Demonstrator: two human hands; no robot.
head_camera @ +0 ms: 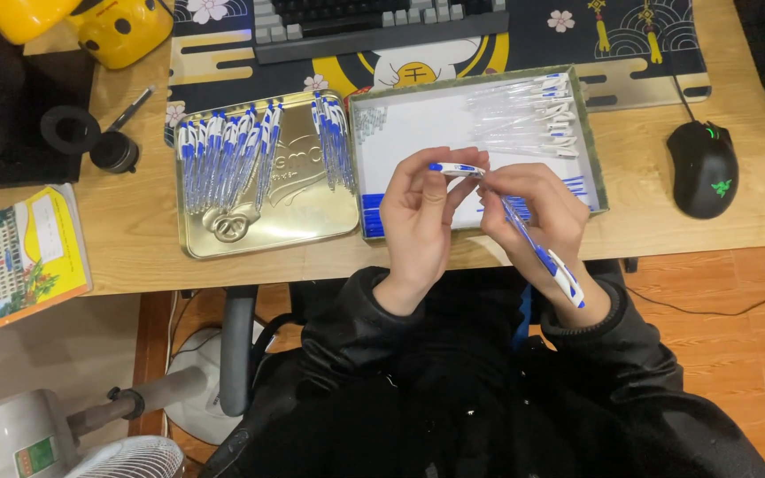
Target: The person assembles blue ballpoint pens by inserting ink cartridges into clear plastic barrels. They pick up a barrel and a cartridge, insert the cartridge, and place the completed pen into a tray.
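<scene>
My left hand [420, 217] pinches a short blue and white pen cap piece [456, 168] between thumb and fingertips. My right hand [537, 221] grips a blue and white ballpoint pen [549, 257], its barrel running down across the palm toward my wrist. Both hands meet above the front edge of a shallow white box [418, 124]. That box holds several clear pen tubes [533, 115] and blue parts [372, 215]. To the left, a gold metal tin lid [303, 204] carries several finished blue and white pens [223, 155].
A keyboard [374, 22] on a patterned desk mat [648, 44] lies at the back. A black mouse [703, 168] sits right, a booklet [19, 257] left, a yellow helmet [117, 26] and black round parts [90, 137] far left. A fan [55, 434] stands on the floor.
</scene>
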